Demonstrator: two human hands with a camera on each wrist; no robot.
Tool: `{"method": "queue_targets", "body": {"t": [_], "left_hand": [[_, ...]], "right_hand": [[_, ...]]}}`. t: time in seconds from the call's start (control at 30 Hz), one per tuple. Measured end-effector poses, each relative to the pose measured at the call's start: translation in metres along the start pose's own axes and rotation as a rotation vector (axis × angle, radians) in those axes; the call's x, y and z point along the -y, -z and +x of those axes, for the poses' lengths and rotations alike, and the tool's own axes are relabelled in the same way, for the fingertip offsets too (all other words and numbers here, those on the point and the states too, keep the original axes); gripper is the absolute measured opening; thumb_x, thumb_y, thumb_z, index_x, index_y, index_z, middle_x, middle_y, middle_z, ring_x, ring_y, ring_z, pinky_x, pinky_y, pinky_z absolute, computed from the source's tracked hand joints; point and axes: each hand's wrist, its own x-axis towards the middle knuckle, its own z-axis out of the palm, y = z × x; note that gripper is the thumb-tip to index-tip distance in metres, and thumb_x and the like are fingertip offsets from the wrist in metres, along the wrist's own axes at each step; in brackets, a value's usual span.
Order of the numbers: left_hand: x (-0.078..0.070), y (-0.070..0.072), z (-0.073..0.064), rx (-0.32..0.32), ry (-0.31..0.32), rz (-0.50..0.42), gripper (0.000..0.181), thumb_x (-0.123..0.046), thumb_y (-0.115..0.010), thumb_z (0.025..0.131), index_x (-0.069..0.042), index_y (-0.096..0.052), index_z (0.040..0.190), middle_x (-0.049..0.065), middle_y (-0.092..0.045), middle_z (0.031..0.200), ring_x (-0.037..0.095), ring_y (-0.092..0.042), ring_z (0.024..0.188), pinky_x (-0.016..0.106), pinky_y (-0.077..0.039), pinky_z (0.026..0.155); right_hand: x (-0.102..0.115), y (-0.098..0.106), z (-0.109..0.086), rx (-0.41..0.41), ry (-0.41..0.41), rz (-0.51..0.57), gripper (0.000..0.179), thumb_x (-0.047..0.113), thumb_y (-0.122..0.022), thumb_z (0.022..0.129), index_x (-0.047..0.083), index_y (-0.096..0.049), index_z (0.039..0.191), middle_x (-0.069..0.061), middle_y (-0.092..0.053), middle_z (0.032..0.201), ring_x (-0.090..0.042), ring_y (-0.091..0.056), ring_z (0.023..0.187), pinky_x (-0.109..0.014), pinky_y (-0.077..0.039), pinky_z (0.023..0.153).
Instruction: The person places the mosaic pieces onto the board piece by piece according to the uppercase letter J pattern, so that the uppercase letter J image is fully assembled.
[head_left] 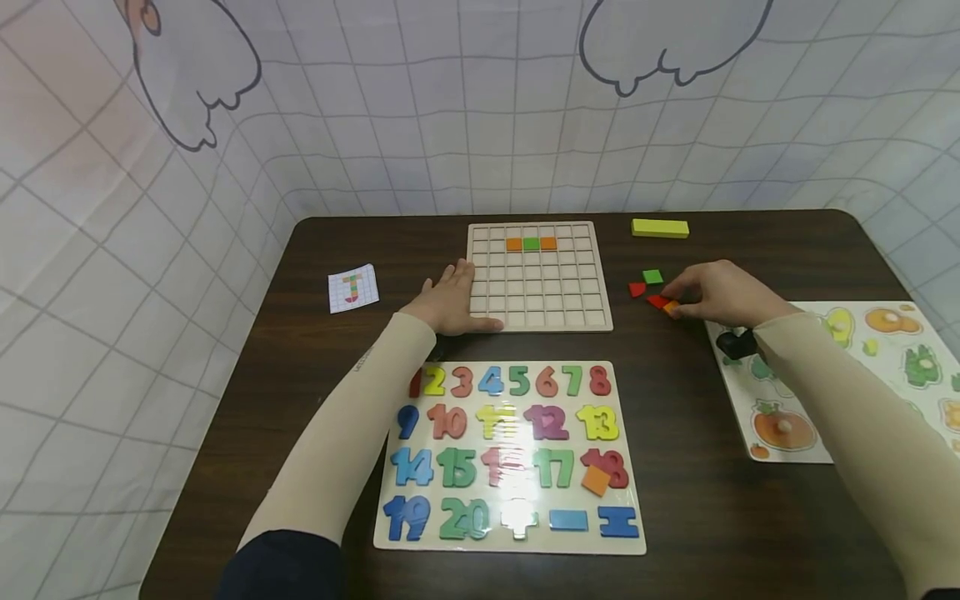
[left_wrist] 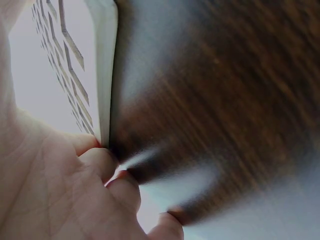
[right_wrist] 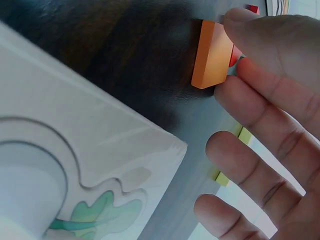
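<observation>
My left hand (head_left: 447, 302) rests spread at the left edge of a wooden grid board (head_left: 546, 319), its thumb along the near edge. In the left wrist view the fingers touch the board's side (left_wrist: 103, 65). Two orange tiles with a green tile (head_left: 531, 244) between them sit in a row of its cells. With thumb and fingertips, my right hand (head_left: 723, 293) pinches an orange square tile (right_wrist: 212, 55) at the table surface. A red tile (head_left: 657, 301) lies against it, another red tile (head_left: 637, 289) to the left, and a green tile (head_left: 652, 276) behind.
A number puzzle board (head_left: 510, 492) lies in front, with a loose orange tile (head_left: 596, 481) on its 18. Under my right forearm is a vegetable puzzle board (head_left: 783, 450). A yellow bar (head_left: 660, 228) lies at the back; a pattern card (head_left: 353, 289) lies left.
</observation>
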Motion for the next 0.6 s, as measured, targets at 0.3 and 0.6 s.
{"method": "queue_targets", "body": {"t": [0.3,0.6], "left_hand": [[-0.0004,0.0012,-0.0017,0.0,-0.006,0.014,0.123,-0.076,-0.063,0.089,-0.007,0.001,0.168,0.013,0.003,0.177,0.031,-0.001,0.165,0.059,-0.011,0.132],[-0.0015,0.0014,-0.0043,-0.017,-0.013,0.008,0.121,-0.074,-0.064,0.089,-0.005,-0.002,0.168,0.015,0.001,0.177,0.033,-0.004,0.165,0.06,-0.013,0.131]], "right_hand": [[-0.0001,-0.0007,-0.0052,0.016,-0.011,-0.011,0.037,0.018,-0.085,0.087,0.005,-0.077,0.121,-0.019,-0.072,0.125,-0.027,-0.067,0.092,-0.046,-0.058,0.077],[0.0002,-0.0047,-0.0087,0.022,-0.049,-0.02,0.039,0.016,-0.082,0.088,0.008,-0.074,0.125,-0.017,-0.075,0.118,-0.026,-0.067,0.094,-0.054,-0.057,0.084]]}}
